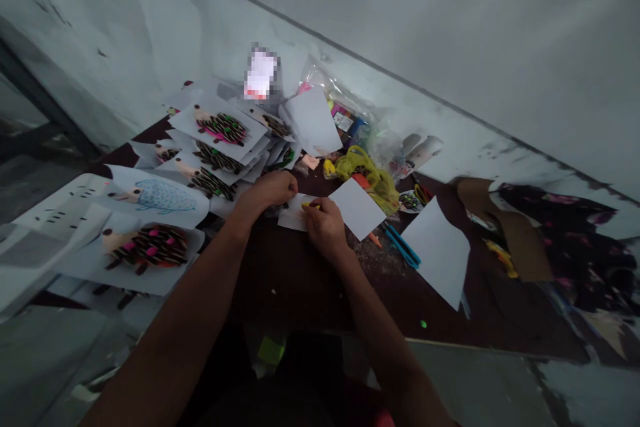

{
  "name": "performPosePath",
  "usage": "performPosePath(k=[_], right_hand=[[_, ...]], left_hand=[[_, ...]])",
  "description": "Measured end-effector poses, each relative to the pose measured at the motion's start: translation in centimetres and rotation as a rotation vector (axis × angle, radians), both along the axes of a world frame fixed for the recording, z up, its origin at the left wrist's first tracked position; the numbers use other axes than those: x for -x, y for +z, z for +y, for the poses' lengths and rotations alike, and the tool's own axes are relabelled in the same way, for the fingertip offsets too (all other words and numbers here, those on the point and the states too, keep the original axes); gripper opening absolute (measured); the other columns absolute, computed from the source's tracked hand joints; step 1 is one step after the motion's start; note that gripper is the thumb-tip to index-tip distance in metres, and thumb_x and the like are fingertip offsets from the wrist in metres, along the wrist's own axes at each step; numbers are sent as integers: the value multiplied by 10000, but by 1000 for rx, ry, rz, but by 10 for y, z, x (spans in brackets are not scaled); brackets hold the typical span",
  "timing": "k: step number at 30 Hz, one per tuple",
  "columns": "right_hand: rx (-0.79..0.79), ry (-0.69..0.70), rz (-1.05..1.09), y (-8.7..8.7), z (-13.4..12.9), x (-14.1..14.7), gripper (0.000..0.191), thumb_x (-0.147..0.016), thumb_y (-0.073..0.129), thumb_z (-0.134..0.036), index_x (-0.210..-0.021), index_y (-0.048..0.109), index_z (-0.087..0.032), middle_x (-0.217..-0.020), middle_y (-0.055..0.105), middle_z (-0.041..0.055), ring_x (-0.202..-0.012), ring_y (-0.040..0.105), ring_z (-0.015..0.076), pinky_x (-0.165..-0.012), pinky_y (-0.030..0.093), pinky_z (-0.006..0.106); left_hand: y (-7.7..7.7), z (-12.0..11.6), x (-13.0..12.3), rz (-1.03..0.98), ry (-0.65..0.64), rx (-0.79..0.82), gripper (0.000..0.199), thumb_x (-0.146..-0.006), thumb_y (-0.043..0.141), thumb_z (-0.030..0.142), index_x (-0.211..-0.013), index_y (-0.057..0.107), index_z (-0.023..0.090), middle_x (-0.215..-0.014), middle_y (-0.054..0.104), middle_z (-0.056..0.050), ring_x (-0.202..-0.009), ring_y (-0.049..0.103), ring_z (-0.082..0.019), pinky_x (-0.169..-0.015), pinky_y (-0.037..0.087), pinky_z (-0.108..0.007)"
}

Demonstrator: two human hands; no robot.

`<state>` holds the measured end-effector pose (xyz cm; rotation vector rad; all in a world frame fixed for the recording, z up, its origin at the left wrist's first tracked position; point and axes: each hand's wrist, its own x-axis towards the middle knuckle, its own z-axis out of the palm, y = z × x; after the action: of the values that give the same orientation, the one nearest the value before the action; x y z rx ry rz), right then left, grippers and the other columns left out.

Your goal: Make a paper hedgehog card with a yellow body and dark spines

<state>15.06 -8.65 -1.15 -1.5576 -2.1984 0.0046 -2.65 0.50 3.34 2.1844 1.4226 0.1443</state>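
A small sheet of white paper (291, 219) lies on the dark table beneath my hands. My right hand (326, 228) is closed around a small yellow thing (311, 206), slim and mostly covered by the fingers, held over that paper. Just left of it, my left hand (275, 189) is bent down at the paper's upper left side with its fingers curled together. Whatever its fingertips pinch is hidden. A second blank white sheet (361, 209) lies right of my right hand. Behind it sits a yellow-green plastic bag (367, 170).
Left are stacked hedgehog pictures (220, 125) with raised brown spines, and a drawn blue hedgehog (163, 195). A lit phone (262, 72) leans at the wall. Blue scissors or a similar tool (403, 245), a larger sheet (440, 247) and dark floral cloth (565, 233) lie right.
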Motion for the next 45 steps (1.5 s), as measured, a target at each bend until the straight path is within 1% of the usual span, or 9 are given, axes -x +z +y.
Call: performPosePath(k=[5,10,13,21,30,34,38,41,45], right_hand=[[-32,-5,2,1,-2,-2,241,-943,600,-227,-1110,769,-189,-1093,667,123,-975,597,241,-859,478,366],[-6,-54,76,-1,5,-3,193,-962,577,-234,-938,767,-209,-1029,658,88,-974,583,223,-876,467,340],[22,-55,79,-2,9,-2,190,-954,585,-229,-895,764,-202,-1034,656,90,-974,574,222,-870,456,333],[80,-49,-9,9,9,5,204,-940,587,-220,-891,785,-223,-1113,655,101,-1002,564,245,-895,441,370],[72,-53,-99,15,11,9,180,-911,617,-213,-854,788,-219,-1108,652,114,-979,543,258,-864,460,384],[60,-46,-95,19,6,7,215,-909,589,-191,-942,801,-196,-1144,636,131,-977,541,259,-871,464,398],[80,-59,-90,20,0,6,310,-872,571,-110,-1067,796,-193,-1176,628,142,-1004,547,266,-895,460,405],[114,-43,-96,19,-2,6,339,-856,575,-81,-1070,795,-224,-1211,622,134,-1016,550,268,-905,450,406],[127,-40,-112,17,-4,6,289,-878,581,-106,-1015,799,-238,-1226,621,131,-1031,547,278,-897,444,404]], left_hand=[[-1,0,0,-23,13,-5,271,-847,582,188,-983,808,253,-1080,793,-38,-953,708,-194,-744,491,-232],[1,-1,0,12,14,-2,288,-861,569,197,-1006,808,265,-1138,782,-46,-982,709,-208,-751,502,-249],[2,-1,0,12,-14,1,297,-859,565,186,-1016,807,257,-1141,781,-53,-998,709,-214,-766,509,-254],[3,-1,1,8,-8,11,306,-848,567,187,-1010,809,281,-1115,787,-32,-1004,707,-203,-803,516,-236],[-5,3,1,-36,-4,-20,267,-823,607,185,-954,819,279,-1070,796,-42,-964,704,-191,-783,503,-219],[-4,3,2,-23,-10,2,281,-841,599,196,-989,817,292,-1114,789,-34,-966,704,-194,-797,502,-227],[-3,3,2,-14,-29,1,289,-859,580,200,-1015,808,286,-1117,787,-30,-997,702,-190,-804,498,-221],[-2,2,2,-6,-16,11,284,-863,580,211,-1026,803,279,-1126,783,-35,-1013,702,-200,-802,502,-231],[1,1,2,1,-14,16,282,-856,579,203,-1015,800,275,-1127,782,-36,-1014,702,-205,-795,505,-237]])
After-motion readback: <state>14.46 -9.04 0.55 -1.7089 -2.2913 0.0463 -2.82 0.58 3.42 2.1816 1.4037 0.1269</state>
